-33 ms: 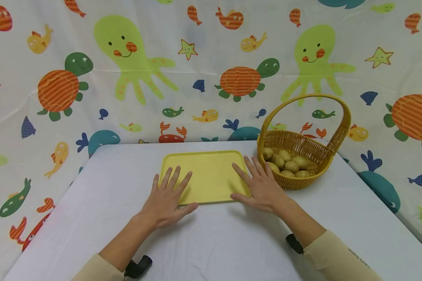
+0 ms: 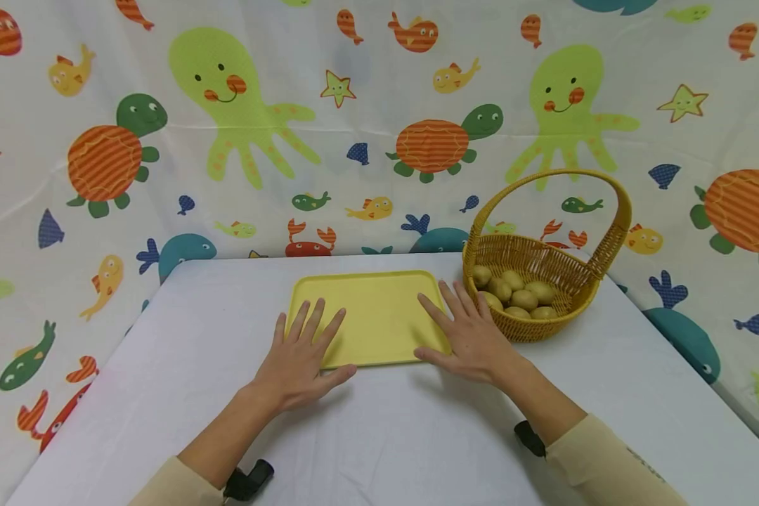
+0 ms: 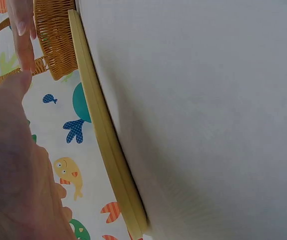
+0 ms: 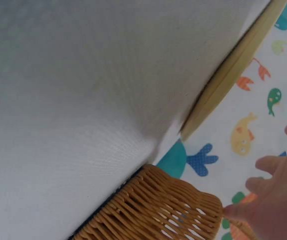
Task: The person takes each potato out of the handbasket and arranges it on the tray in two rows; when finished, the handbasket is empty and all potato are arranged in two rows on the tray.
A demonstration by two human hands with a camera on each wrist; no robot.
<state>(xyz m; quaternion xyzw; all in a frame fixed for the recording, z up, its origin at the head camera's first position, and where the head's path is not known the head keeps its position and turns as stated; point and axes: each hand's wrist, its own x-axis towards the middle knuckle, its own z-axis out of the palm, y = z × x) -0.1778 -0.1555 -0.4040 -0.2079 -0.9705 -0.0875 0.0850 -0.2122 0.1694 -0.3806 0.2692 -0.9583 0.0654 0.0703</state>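
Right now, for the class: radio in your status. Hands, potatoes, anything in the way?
Left hand and right hand open, holding nothing. Potatoes inside wicker basket, right of yellow tray. Possible obstacle: basket handle arching above.

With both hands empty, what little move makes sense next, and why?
Probably the right hand should reach into the wicker basket and pick up one potato: it holds nothing, it is nearer the basket than the left hand is, and no potato shows on the yellow tray.
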